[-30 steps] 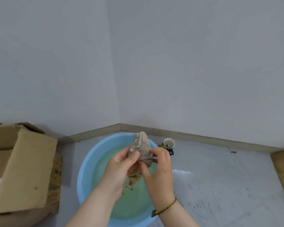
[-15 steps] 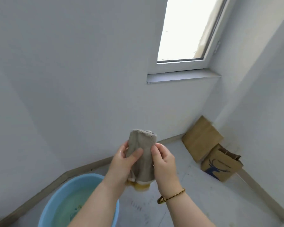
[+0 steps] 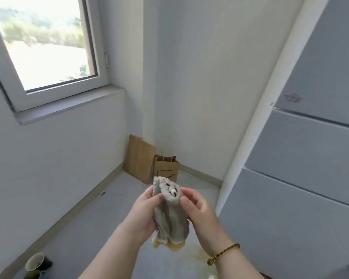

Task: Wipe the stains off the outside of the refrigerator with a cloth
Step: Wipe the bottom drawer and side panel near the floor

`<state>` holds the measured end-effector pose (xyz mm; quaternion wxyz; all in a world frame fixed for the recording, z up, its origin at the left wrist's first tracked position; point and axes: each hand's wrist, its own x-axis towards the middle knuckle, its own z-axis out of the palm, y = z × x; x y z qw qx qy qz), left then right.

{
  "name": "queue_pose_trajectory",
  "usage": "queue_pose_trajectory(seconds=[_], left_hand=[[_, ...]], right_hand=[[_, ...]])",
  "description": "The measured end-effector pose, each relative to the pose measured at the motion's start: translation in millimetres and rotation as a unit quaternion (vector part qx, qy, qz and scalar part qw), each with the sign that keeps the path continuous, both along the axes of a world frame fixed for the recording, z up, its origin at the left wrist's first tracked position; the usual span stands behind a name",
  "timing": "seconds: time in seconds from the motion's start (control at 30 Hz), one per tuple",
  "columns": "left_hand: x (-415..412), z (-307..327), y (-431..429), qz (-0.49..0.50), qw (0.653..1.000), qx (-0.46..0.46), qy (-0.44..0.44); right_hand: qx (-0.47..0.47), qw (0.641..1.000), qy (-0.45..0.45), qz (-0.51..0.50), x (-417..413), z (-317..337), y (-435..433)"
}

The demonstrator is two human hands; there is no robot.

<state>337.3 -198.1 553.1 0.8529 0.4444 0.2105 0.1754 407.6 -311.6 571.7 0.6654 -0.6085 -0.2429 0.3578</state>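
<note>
A grey terry cloth (image 3: 170, 212), bunched into an upright roll with a yellow edge hanging at its bottom, is held between both hands at the lower middle of the view. The left hand (image 3: 144, 215) is closed around the cloth's left side, thumb pressed onto the fabric near the top; the right hand (image 3: 199, 212) is closed on its right side, thumb and fingertips pinching the upper fold, a braided bracelet (image 3: 223, 253) worn at the wrist. The cloth is seen to be gripped by both hands and touching nothing else. To the right of the right hand, near but apart from it, the pale grey refrigerator (image 3: 310, 158) stands with its stacked door panels facing the viewer; no contact with it has been made. Whether stains are present on those panels cannot be told from this angle. Beyond the hands, against the far corner, a flat piece of cardboard (image 3: 138, 159) and a brown paper bag (image 3: 166, 168) are leaned. Below and left of the left hand, a paper cup (image 3: 34, 261) sits on the floor. A window (image 3: 44, 41) is set in the wall up and left of the hands. The task is judged to be at its start: the cloth is in hand and appears ready, while all wiping of the refrigerator's outside remains to be done
</note>
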Motion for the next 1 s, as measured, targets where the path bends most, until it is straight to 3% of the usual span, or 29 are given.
queue_pose_trajectory(seconds=[0.2,0.47,0.6,0.83,1.0], left_hand=[[113.6,-12.9,-82.6,-0.021,0.998,0.039,0.041],[238.3,-48.9,-185.0,-0.044,0.993,0.039,0.102],[277.3,-77.7,-191.7,-0.075,0.991,0.033,0.11],[345.6,-191.5,-166.2,-0.106,0.991,0.055,0.052],[371.9,-307.8,-153.9,-0.035,0.995,0.081,0.041]], right_hand=[[-0.034,0.995,-0.056,-0.074,91.4,-21.5,-92.3],[-0.057,0.972,-0.02,-0.226,243.1,-61.3,-199.1],[-0.073,0.971,-0.008,-0.229,282.9,-93.4,-207.0],[-0.051,0.955,-0.066,-0.285,339.9,-205.0,-184.5],[-0.06,0.922,-0.171,-0.343,356.1,-325.1,-167.6]])
